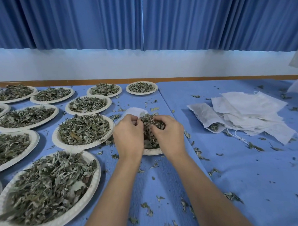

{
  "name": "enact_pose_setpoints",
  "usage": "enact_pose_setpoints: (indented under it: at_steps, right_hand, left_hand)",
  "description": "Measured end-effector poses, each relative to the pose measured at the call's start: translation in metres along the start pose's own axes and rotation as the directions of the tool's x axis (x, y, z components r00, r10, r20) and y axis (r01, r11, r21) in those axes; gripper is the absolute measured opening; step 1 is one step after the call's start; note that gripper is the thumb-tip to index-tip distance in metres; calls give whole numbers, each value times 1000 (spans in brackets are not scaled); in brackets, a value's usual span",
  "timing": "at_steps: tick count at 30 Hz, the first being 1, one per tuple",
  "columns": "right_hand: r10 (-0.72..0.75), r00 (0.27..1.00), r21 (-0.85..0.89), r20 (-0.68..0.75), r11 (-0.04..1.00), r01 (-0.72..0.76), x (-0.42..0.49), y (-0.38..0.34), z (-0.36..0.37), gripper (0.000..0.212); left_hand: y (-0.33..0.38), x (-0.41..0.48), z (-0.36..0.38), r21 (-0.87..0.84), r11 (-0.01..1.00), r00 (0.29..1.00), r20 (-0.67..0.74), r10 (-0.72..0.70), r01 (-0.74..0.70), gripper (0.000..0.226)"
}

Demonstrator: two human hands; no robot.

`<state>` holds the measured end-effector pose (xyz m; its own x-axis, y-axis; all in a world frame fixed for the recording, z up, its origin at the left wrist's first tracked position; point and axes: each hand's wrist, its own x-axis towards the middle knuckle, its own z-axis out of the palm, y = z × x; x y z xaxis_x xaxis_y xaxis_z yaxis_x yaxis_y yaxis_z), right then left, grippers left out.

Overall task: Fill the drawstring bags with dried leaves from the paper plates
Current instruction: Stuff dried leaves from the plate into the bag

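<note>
Both my hands work over a paper plate (pixel 152 151) at the table's middle, which they mostly hide. My left hand (pixel 128 135) pinches the edge of a white drawstring bag (pixel 135 111) that sticks out beyond my fingers. My right hand (pixel 168 133) is closed on a clump of dried leaves (pixel 149 120) held at the bag's mouth. Whether the bag is open I cannot tell. A pile of white drawstring bags (pixel 243 111) lies to the right, one of them with leaves inside.
Several paper plates heaped with dried leaves cover the left half of the blue tablecloth (pixel 249 168), the nearest one (pixel 49 190) at my left forearm. Loose leaf bits are scattered over the cloth. A blue curtain and a white wall stand behind.
</note>
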<state>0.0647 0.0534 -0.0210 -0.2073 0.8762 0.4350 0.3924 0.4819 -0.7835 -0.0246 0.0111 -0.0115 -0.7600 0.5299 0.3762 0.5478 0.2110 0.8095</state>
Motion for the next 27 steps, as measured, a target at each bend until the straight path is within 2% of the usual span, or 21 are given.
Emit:
enact_pose_setpoints:
  at_steps: [3,6,9,12,14,16,18,22,27]
  right_hand:
    - [111,991,140,-70,985,-101,3,0,-5,21]
    - [236,972,452,2,866,-212,9,-4,-17,22]
    - [148,981,558,123,807,-191,11,-5,-25,29]
    - [75,969,476,237,860,-183,9,-3,-22,34]
    - [76,960,396,271,900,-183,10,-1,-17,33]
    - [77,957,311,279,936,-166,10,0,-13,27]
    - [80,962,235,262,961,-144,9,1,-10,24]
    - [88,981,123,171,986,-110,9,2,-7,38]
    - [103,986,85,134,990,-115,8,-1,-6,47]
  left_hand:
    - [-5,2,-1,51,999,1000,5,14,-14,15]
    - [-7,4,-2,42,999,999,24,26,-27,17]
    - [-6,6,-1,-8,1000,999,41,13,-12,16]
    - [-4,7,-2,-34,999,999,43,23,-22,16]
    - [-2,6,-4,-67,997,998,50,35,-31,26]
    - [-2,7,-5,-143,990,994,105,23,-8,25]
    - [-4,10,-6,-225,973,985,174,-7,47,17]
    - [-2,13,-6,-352,932,956,294,25,84,21]
    - [-3,14,-5,-358,930,929,365,64,77,19]
